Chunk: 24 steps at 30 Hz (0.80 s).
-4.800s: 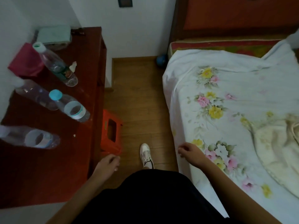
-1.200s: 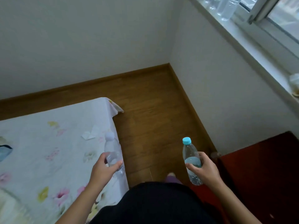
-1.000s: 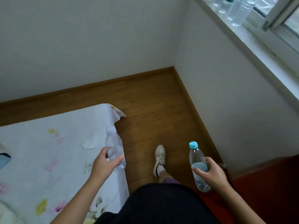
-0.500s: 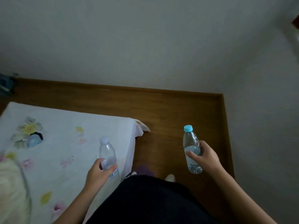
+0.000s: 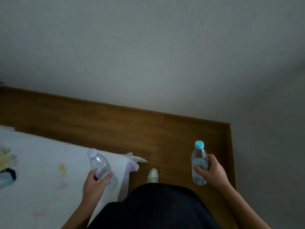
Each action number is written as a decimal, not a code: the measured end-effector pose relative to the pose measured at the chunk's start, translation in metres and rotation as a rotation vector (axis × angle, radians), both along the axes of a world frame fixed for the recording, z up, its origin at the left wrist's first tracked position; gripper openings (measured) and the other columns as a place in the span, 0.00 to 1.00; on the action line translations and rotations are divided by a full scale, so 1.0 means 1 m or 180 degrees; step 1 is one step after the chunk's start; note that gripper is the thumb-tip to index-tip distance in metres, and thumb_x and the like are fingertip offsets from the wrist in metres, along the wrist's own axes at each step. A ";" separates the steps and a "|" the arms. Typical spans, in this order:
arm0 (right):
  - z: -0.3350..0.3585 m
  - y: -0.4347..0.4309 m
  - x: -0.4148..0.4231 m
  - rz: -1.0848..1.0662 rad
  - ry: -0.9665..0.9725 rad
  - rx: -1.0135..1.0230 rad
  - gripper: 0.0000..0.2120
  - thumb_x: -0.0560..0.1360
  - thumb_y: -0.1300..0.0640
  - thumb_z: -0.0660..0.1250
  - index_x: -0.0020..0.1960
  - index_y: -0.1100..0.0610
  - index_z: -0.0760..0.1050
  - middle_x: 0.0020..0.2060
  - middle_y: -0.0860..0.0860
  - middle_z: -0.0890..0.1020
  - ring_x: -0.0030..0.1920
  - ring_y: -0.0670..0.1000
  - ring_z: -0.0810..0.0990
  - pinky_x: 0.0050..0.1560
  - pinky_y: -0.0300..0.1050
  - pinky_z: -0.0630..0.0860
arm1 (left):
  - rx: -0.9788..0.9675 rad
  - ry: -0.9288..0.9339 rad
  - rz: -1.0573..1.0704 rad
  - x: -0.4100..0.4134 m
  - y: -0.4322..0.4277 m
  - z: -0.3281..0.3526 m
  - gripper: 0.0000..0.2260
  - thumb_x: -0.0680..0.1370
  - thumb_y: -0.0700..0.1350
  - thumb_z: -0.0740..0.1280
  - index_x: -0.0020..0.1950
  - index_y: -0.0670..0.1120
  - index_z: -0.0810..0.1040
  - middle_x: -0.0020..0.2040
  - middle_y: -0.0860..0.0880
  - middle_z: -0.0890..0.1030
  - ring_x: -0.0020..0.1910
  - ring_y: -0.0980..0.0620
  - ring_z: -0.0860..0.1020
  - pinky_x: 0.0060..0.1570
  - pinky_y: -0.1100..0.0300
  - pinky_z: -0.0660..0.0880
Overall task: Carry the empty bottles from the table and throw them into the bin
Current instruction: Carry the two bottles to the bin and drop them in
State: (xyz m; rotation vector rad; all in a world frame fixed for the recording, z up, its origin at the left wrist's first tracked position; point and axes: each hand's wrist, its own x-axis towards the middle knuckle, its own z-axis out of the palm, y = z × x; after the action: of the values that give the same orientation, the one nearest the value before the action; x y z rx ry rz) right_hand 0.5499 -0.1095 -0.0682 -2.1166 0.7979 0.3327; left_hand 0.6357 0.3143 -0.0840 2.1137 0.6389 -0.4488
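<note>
Clear bottles (image 5: 199, 162) gripped in each hand (image 5: 94, 185); bed (image 5: 41, 171) left, wall (image 5: 148, 55) ahead.

Left hand (image 5: 94, 182) grips a white-capped bottle (image 5: 101, 167); right hand (image 5: 212, 172) grips a blue-capped bottle (image 5: 198, 160).

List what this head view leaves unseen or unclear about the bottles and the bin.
- Bin: nowhere in the head view.
- White-capped bottle: middle covered by the left hand; its label cannot be read.
- Blue-capped bottle: far side hidden by the right hand; its label is blurred.
</note>
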 end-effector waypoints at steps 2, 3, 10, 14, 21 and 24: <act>0.000 -0.022 0.023 -0.0145 -0.0031 -0.0094 0.28 0.68 0.47 0.78 0.62 0.54 0.70 0.51 0.49 0.81 0.46 0.47 0.83 0.37 0.41 0.81 | -0.0063 -0.0051 -0.0128 0.050 -0.033 0.010 0.16 0.73 0.49 0.77 0.56 0.49 0.77 0.49 0.50 0.80 0.50 0.48 0.78 0.48 0.53 0.72; 0.002 -0.033 0.034 -0.0219 -0.0032 -0.0109 0.28 0.68 0.48 0.78 0.62 0.55 0.70 0.51 0.49 0.81 0.46 0.48 0.83 0.36 0.40 0.80 | -0.0091 -0.0096 -0.0195 0.074 -0.048 0.016 0.16 0.73 0.50 0.77 0.56 0.50 0.77 0.49 0.51 0.81 0.50 0.49 0.79 0.48 0.54 0.72; 0.001 -0.101 0.145 -0.0203 -0.0122 -0.0136 0.29 0.68 0.49 0.78 0.63 0.55 0.70 0.52 0.50 0.81 0.47 0.48 0.82 0.39 0.40 0.79 | -0.0413 -0.0425 -0.0332 0.218 -0.127 0.041 0.22 0.72 0.51 0.78 0.63 0.52 0.76 0.54 0.54 0.80 0.54 0.53 0.79 0.48 0.56 0.76; -0.003 -0.121 0.249 0.0262 -0.0136 -0.0065 0.27 0.70 0.50 0.77 0.63 0.56 0.71 0.52 0.52 0.81 0.45 0.47 0.81 0.38 0.38 0.77 | -0.0461 -0.0464 0.0000 0.262 -0.142 0.036 0.21 0.71 0.53 0.77 0.60 0.57 0.74 0.52 0.59 0.79 0.51 0.59 0.78 0.47 0.58 0.77; 0.005 -0.084 0.431 0.1498 -0.0329 0.0411 0.32 0.64 0.34 0.74 0.61 0.48 0.69 0.50 0.44 0.80 0.48 0.45 0.82 0.44 0.46 0.82 | 0.0059 -0.0538 0.1286 0.245 -0.136 0.034 0.23 0.72 0.57 0.76 0.60 0.46 0.78 0.50 0.48 0.83 0.48 0.49 0.81 0.43 0.56 0.76; 0.011 -0.035 0.490 0.2123 -0.0310 0.0586 0.28 0.70 0.44 0.75 0.65 0.49 0.68 0.54 0.43 0.79 0.48 0.42 0.80 0.45 0.38 0.80 | 0.0228 -0.0542 0.1907 0.220 -0.123 0.033 0.28 0.68 0.62 0.74 0.62 0.48 0.76 0.54 0.49 0.81 0.53 0.47 0.79 0.51 0.50 0.76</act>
State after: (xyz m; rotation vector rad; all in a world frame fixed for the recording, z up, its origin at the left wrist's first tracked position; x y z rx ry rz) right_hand 1.0398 -0.1445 -0.0572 -2.1488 -0.0213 0.6176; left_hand 0.8552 0.1915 -0.0510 1.8776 1.1441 0.0874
